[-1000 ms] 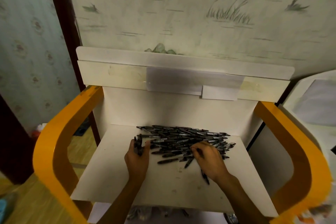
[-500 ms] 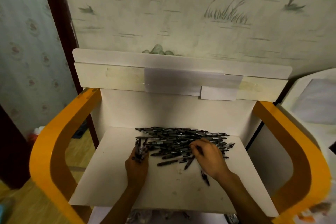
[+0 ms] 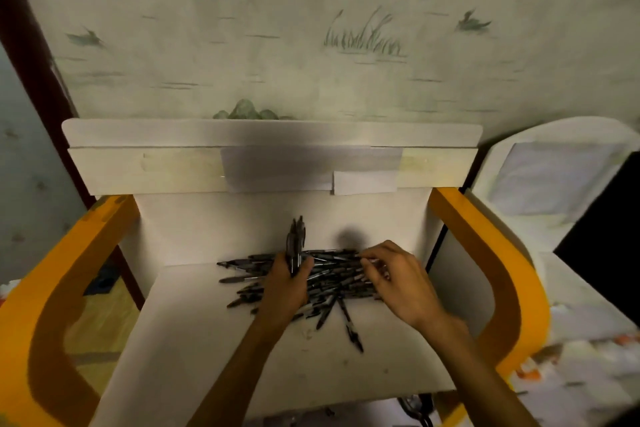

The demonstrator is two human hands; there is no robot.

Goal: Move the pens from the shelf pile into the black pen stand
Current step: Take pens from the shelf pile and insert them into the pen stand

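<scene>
Black pens (image 3: 332, 279) lie in a loose heap on the white shelf (image 3: 194, 340), most of them running roughly side to side near the back panel, with a few strays pointing toward the front edge; one lone pen (image 3: 351, 326) sticks out furthest from the heap toward the viewer. Each is slim and dark, some with a pale band on the barrel.

On the left hand (image 3: 287, 288), the fingers are curled round a small bundle of pens (image 3: 296, 239) held upright, tips standing well above the heap against the back panel. The right hand (image 3: 398, 282) hovers over the right end of the heap, its fingers (image 3: 372, 258) bent and drawn close together at the tips, touching the pens there; whether they actually pinch one cannot be told from this view.

Orange curved side frames (image 3: 52, 305) flank the shelf, and pale wallpaper with grass and bird motifs (image 3: 363, 42) rises behind it.

Compared with half a second ago, the left hand has risen from the left edge of the heap to its middle, and its bundle now stands upright instead of lying low at the pile. The right hand has shifted from the front of the heap to its right end, fingers lifted higher.
</scene>
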